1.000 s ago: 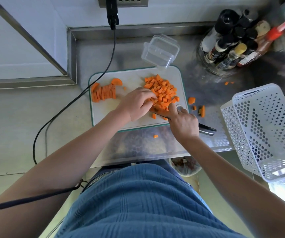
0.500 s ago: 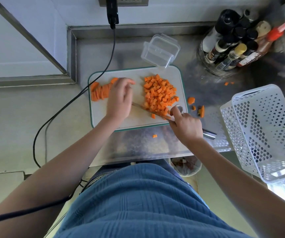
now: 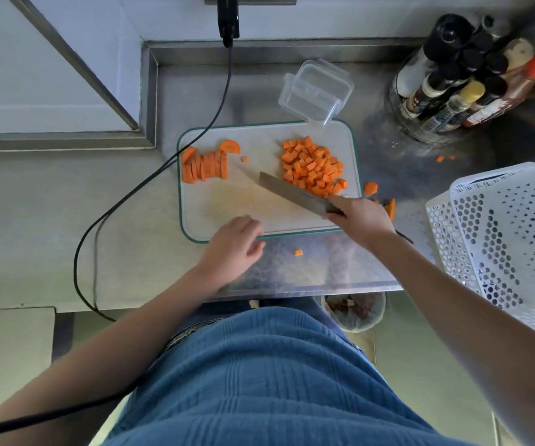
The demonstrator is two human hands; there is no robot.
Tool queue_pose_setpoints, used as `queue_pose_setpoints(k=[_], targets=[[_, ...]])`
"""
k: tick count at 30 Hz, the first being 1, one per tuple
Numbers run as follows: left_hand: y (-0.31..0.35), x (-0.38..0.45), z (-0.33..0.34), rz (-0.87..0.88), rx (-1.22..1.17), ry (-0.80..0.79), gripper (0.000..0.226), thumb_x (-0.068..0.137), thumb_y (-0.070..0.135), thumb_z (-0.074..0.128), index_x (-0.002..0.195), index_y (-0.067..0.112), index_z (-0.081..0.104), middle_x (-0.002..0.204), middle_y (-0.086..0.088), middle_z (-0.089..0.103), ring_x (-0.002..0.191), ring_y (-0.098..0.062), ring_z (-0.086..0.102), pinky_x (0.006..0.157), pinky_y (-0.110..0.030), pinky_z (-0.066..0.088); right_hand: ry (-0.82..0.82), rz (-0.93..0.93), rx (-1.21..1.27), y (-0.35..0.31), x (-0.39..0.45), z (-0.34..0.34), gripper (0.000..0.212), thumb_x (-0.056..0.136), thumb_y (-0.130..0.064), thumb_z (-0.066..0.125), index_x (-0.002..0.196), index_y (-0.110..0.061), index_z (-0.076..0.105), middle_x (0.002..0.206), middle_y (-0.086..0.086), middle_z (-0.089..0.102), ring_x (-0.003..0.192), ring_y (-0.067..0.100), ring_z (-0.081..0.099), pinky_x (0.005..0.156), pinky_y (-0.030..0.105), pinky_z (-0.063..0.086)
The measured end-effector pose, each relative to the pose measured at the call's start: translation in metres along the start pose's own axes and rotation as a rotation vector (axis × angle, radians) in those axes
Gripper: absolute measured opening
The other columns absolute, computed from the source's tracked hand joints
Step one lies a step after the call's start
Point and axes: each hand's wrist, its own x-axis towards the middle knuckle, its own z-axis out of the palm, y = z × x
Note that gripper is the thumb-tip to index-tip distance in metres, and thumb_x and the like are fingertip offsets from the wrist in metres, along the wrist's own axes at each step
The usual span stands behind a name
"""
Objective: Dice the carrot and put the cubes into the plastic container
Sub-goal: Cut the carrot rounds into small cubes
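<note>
A white cutting board [image 3: 224, 207] with a green rim lies on the steel counter. A heap of orange carrot cubes [image 3: 313, 165] covers its right half. A row of carrot slices [image 3: 205, 165] stands at its left end. My right hand [image 3: 361, 220] grips the knife [image 3: 292, 193], whose blade lies across the board just left of the cubes. My left hand [image 3: 234, 246] hovers at the board's near edge, fingers relaxed and holding nothing. The clear plastic container [image 3: 316, 91] sits empty behind the board.
Stray carrot bits lie off the board: one cube [image 3: 298, 252] in front, larger pieces [image 3: 371, 188] to the right. A rack of bottles [image 3: 459, 78] stands at the back right, white perforated baskets [image 3: 511, 233] at the right. A black cable [image 3: 150, 181] crosses the board's left corner.
My left hand left the cubes, passed over the slices, then drew back to the board's near edge. The knife swung from under the heap to lie diagonally across the board.
</note>
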Motion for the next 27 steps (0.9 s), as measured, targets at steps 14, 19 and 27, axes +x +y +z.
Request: queue_pose_setpoints(k=[14,19,27], targets=[[0.036,0.052,0.036,0.133,-0.107,-0.040,0.017,0.077,-0.001,0.071,0.094,0.004,0.070,0.089,-0.010,0.069,0.085,-0.026,0.063,0.074,-0.035,0.055,0.218,0.249,0.351,0.012,-0.027,-0.001,0.019,0.094,-0.028,0.056,0.096,-0.010,0.051,0.075,0.004,0.053,0.076,0.027,0.044,0.057,0.035,0.038],[0.030,0.092,0.012,-0.200,-0.293,0.180,0.032,0.085,-0.005,0.055,0.114,0.002,0.066,0.099,-0.019,0.068,0.087,-0.032,0.066,0.080,-0.035,0.051,0.209,0.284,0.466,0.007,-0.023,-0.001,0.021,0.094,-0.026,0.056,0.089,-0.006,0.052,0.072,0.009,0.056,0.074,0.027,0.046,0.066,0.040,0.043],[-0.070,0.106,-0.036,-0.453,0.054,0.072,0.042,0.092,0.015,0.055,0.133,0.010,0.052,0.138,-0.020,0.047,0.129,-0.034,0.041,0.106,-0.039,0.035,0.156,0.224,0.573,-0.023,-0.019,0.009,0.017,0.092,-0.027,0.057,0.083,-0.016,0.048,0.066,0.004,0.052,0.058,0.023,0.048,0.050,0.033,0.035]])
